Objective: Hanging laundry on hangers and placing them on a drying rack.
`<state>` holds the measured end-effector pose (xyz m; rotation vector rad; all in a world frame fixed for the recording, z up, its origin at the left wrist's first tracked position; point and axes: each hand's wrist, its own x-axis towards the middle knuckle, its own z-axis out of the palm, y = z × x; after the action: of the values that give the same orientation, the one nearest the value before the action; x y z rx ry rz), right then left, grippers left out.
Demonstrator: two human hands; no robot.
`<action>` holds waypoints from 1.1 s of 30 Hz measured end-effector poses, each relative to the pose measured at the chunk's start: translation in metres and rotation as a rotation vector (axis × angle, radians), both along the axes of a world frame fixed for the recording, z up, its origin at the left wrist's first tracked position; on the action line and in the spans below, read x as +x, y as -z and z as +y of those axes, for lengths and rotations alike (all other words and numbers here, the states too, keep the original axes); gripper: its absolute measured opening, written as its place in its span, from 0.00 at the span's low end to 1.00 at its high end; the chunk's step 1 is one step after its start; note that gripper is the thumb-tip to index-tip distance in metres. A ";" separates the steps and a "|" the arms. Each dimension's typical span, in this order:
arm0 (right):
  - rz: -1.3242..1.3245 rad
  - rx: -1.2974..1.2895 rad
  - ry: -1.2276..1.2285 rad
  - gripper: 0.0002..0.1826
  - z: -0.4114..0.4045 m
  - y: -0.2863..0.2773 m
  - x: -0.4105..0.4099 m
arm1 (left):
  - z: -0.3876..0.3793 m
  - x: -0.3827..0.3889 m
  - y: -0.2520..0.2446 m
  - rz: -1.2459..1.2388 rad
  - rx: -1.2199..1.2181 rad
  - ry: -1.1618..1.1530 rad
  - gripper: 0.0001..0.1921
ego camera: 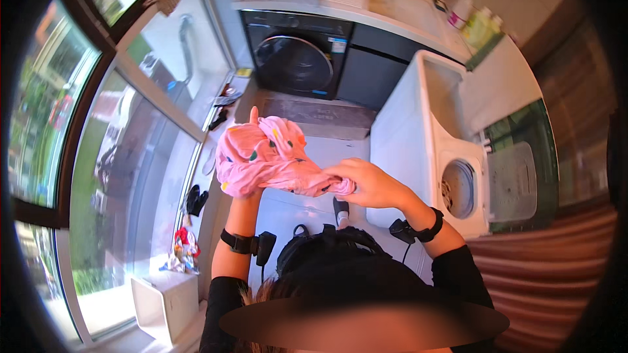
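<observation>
A pink cloth with small coloured spots is bunched in front of me, above the tiled floor. My left hand is mostly hidden under or inside the cloth; only one fingertip shows past its far edge, and the wrist comes out below. The cloth drapes over that hand. My right hand grips the narrow, twisted right end of the cloth between thumb and fingers. Both forearms wear a black strap with a small black device.
To the right stands a white twin-tub washing machine, lids raised, some cloth in its round drum. A black front-load washer sits under the counter ahead. Windows line the left, with black gloves and coloured cloths on the sill.
</observation>
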<state>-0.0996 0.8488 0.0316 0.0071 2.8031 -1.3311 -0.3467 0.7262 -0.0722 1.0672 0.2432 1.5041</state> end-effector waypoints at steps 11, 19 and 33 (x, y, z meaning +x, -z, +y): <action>0.395 0.219 -0.020 0.40 -0.090 0.038 -0.066 | -0.059 0.034 0.015 -0.633 -0.380 -0.680 0.21; 0.565 -0.039 0.439 0.08 -0.036 0.027 -0.076 | -0.074 0.041 0.019 -0.350 -0.695 -1.005 0.15; 0.703 -0.183 0.711 0.06 0.036 -0.003 -0.064 | -0.096 0.007 -0.071 1.453 -0.432 -1.665 0.14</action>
<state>-0.1639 0.8847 0.0351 0.7313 3.3914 -2.0642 -0.3399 0.6297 -0.0015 1.4066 2.8440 1.3718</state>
